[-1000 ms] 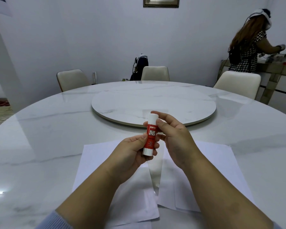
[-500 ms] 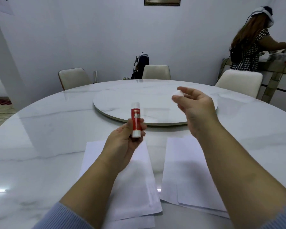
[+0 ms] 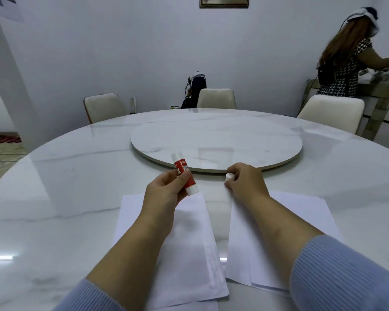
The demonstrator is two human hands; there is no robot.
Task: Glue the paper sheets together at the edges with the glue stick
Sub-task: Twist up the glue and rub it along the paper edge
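Gripping glue stick (image 3: 184,177), left hand (image 3: 166,189) tilting uncapped tip upward at frame centre, ready for spreading. Right hand (image 3: 245,182) pinching cap (image 3: 229,176), parking it clear on table (image 3: 65,187). Paper sheets (image 3: 193,243) lying below, edges apart.

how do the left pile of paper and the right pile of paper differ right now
The left pile of paper lies under the left hand, which holds the uncapped glue stick; the right pile of paper lies under the right hand, which pinches the white cap. The left pile shows a faintly crinkled right edge; the right pile looks smooth. Both are white, flat on the marble table, parted by a bare gap.
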